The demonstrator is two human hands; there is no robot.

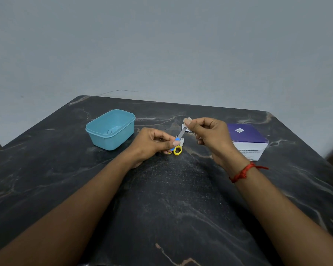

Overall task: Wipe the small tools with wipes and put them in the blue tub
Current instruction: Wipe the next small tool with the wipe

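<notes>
Small scissors (178, 140), blue/yellow handles, held just above the table (161, 198) near centre, blades angled up and away. L hand (152, 143) grips the handle end, fingers curled round it. R hand (210, 135) pinches a wipe (187, 120) w/ thumb + forefinger at the blade tip; other fingers curled loosely. Looks like the wiping step, mid-stroke on the blades. Small silvery bit (182, 142) just beside the handles, can't tell what. Blue tub (113, 142) sits to the left, near the L hand, open top, a thin dark item (109, 131) inside, too small to ID. Purple/white swab box (248, 135) to the right, beyond the R hand. Red thread (242, 172) on R wrist. Risks, as I judge: wipe is tiny, so the pinch could slide off the tip and leave fingertips on the edge; blades might spread if the handle grip loosens; handles prob. go unwiped while L hand covers them; a hasty drop could miss the tub.
</notes>
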